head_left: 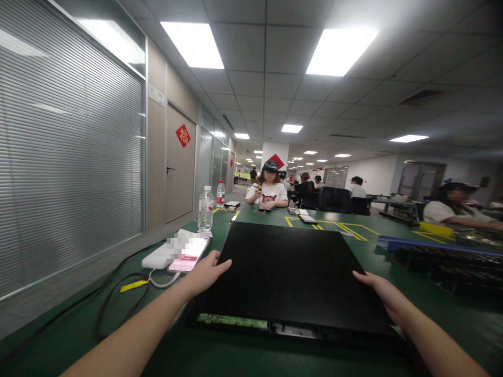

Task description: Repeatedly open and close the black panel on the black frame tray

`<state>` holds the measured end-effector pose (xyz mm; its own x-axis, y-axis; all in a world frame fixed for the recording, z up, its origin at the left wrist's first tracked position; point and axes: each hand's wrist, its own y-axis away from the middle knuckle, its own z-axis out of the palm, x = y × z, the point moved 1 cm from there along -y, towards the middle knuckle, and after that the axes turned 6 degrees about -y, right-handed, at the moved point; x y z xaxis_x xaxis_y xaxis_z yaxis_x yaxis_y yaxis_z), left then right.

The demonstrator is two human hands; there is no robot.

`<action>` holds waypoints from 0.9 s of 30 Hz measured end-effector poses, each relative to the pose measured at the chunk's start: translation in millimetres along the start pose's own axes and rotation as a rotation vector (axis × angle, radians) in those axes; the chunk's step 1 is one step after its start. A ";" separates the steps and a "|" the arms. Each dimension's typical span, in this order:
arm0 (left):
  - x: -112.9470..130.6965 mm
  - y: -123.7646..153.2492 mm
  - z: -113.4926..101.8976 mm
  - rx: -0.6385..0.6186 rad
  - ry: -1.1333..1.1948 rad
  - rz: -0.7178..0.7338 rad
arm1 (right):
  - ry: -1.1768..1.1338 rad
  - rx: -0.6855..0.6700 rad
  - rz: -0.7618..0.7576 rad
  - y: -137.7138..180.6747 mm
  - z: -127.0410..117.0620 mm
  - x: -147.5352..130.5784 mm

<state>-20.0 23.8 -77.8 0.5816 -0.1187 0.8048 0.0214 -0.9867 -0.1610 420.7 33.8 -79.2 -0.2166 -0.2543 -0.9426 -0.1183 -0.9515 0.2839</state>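
A large, flat black display panel (286, 272) is in front of me above the green table. Along its near edge a strip of green circuit board (231, 320) and some pale, shiny parts are exposed. My left hand (208, 272) grips the panel's left edge, thumb on top. On the opposite edge, my right hand (381, 293) does the same, its thumb over the face. The other fingers are mostly hidden beside or beneath the panel, so I cannot tell whether it touches the table.
Left of the panel lie a lit phone (190, 254), a white power bank (157, 257) and black cables (106, 285). A water bottle (205, 209) stands behind them. Dark stacked parts (444, 267) are at the right. A person (267, 191) sits across the green table (251, 217).
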 end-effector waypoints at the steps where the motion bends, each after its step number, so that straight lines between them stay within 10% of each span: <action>1: 0.2 -0.6 -0.3 0.014 -0.019 -0.004 | -0.007 -0.007 0.006 0.2 0.3 0.0; 27: 0.0 1.7 1.3 -0.100 0.119 -0.010 | -0.010 -0.039 0.008 3.9 1.7 -0.5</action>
<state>-18.9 22.3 -78.8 0.4808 -0.1157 0.8692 -0.0585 -0.9933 -0.0998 418.7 30.5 -77.4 -0.2275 -0.2606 -0.9382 -0.0788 -0.9554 0.2845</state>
